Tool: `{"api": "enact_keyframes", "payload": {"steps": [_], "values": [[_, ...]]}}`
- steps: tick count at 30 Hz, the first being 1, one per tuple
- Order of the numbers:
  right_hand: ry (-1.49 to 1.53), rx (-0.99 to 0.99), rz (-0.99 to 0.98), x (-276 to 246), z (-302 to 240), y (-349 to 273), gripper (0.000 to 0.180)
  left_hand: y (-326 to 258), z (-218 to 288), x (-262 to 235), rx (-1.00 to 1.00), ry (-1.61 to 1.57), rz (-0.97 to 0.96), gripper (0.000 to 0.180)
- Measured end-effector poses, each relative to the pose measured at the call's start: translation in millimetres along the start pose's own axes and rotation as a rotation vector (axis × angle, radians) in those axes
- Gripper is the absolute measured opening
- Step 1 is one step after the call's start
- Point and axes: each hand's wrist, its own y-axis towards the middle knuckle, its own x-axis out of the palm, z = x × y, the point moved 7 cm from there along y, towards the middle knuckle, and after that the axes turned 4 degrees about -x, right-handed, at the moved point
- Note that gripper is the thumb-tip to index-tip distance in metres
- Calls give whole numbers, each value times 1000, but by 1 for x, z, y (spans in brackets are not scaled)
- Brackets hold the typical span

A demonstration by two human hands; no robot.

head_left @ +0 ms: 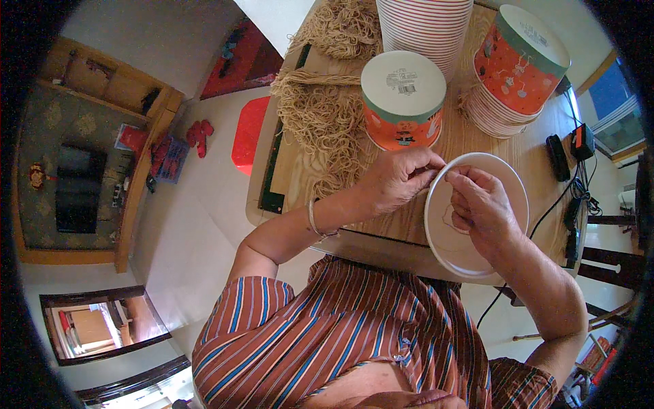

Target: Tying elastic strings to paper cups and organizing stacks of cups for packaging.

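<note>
On the tabletop (477, 146) we note piled tan string handles (320, 119), an upturned orange paper bucket (402, 99), then a white bucket (477, 215) on its side at the near edge, left hand (394, 180) pinching its rim, right hand (482, 208) inside, fingertips closed on a thin string.

A home living room used for piecework. A wooden TV cabinet (102, 163) stands on the pale tiled floor (197, 225). Stacked paper tubs (422, 27) and cord bundles (327, 116) crowd the wooden surface (477, 136).
</note>
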Motion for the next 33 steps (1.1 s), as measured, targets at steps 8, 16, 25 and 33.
{"api": "enact_keyframes", "payload": {"steps": [8, 16, 25, 33], "values": [[-23, 3, -15, 0, 1, 1, 16, 0, 1, 0, 25, 159, 19, 14], [-229, -70, -62, -1, -4, -6, 21, -5, -10, -12, -53, -58, 140, 6], [-419, -75, -50, -3, -6, -12, 13, -13, 45, -35, 381, 102, 262, 8], [-1059, -659, -19, 19, -22, -26, 15, 20, 50, -4, 398, 228, -202, 10]]}}
